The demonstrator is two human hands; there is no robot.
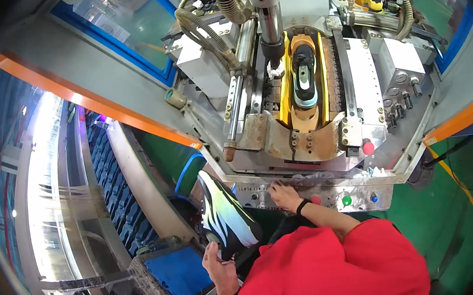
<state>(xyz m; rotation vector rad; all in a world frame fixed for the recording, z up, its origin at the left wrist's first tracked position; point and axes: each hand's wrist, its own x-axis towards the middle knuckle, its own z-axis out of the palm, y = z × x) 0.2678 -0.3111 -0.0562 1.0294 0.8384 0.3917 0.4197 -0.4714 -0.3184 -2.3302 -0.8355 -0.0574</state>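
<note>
My left hand point(221, 268) is closed on a sneaker point(225, 212) with black, white, green and pale blue patterning, gripping it at its lower end beside my body. The shoe stands tilted, its other end pointing up and away. My right hand point(285, 195) rests on the metal control panel point(328, 186) at the machine's front, fingers slightly apart near its small knobs, holding nothing. Beyond it, a second sneaker point(305, 75) sits in the machine between upright yellow pads point(323, 79), below and right of a vertical metal press rod point(270, 27).
Red, green and blue buttons point(347, 200) line the panel to the right of my hand. A curved conveyor point(117, 176) runs along the left, with a blue-topped box point(176, 274) near me. Orange-edged machine frames point(101, 106) flank both sides. Valves point(405, 100) stick out at right.
</note>
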